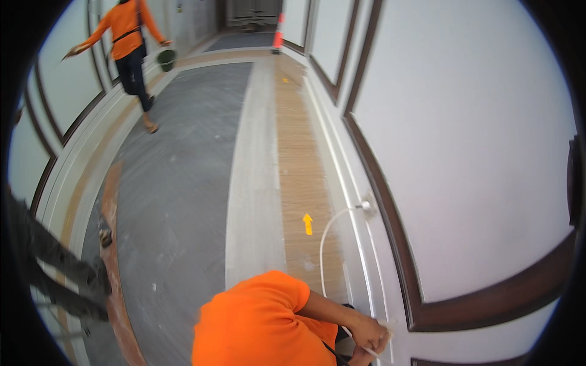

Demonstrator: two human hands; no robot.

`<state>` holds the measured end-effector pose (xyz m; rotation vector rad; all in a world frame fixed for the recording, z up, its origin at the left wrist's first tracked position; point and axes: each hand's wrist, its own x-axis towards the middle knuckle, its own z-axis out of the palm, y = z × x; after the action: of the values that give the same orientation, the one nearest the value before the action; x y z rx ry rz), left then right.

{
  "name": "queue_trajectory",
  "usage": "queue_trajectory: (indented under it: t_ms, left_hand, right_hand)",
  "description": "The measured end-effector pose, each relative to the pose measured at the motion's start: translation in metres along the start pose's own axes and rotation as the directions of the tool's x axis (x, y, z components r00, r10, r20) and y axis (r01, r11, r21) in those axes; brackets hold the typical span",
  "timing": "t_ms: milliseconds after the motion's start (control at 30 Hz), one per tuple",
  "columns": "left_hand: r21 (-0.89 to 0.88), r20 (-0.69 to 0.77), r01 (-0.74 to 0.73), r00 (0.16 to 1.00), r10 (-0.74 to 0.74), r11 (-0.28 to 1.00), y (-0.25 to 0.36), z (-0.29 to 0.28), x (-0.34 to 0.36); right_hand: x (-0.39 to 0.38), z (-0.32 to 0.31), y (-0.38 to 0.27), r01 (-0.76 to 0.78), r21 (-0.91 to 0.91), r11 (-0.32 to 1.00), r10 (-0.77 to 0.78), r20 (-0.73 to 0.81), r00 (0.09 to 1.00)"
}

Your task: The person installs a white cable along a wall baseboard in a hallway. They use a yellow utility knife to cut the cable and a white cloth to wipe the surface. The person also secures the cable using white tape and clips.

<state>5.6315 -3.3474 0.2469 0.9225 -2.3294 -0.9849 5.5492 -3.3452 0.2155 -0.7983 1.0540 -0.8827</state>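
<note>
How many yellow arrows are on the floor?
2. One yellow arrow lies on the wooden strip near the white cord; a smaller mark sits farther down. More may be hidden.

The corridor floor [183, 201] runs in lengthwise bands: grey in the middle, a pale strip [256, 183] beside it, then a wood-grain strip [299, 165] along the right wall. An orange arrow sticker [307, 224] sits on the wood-grain band, and a thin white cord [323, 244] curves across it from the baseboard

Right hand [369, 334] gripping a white cable [323, 244] by the baseboard [354, 201], co-worker [128, 43] carrying a green bucket [166, 58] down the corridor
</note>
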Motion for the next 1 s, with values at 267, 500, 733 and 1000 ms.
queue_trajectory:
  t_ms: [267,500,733,1000]
  left_hand:
    - [-0.25,-0.174,0.189,0.956,-0.236,0.95,-0.024,0.027,-0.052]
    - [-0.474,-0.221,0.31,0.864,-0.452,0.824,-0.023,0.067,-0.062]
    - [-0.514,-0.27,0.344,0.805,-0.529,0.786,-0.075,0.046,-0.034]
    - [-0.573,-0.335,0.369,0.71,-0.62,0.732,-0.133,0.043,-0.04]
  right_hand:
    - [0.002,0.052,0.006,0.172,-0.354,0.919,-0.051,0.326,0.944]
    - [0.0,0.084,0.013,0.267,-0.443,0.855,0.022,0.547,0.837]
    - [0.048,0.059,0.017,0.352,-0.466,0.812,-0.014,0.587,0.81]
    - [0.091,0.004,0.058,0.381,-0.517,0.767,-0.079,0.513,0.855]
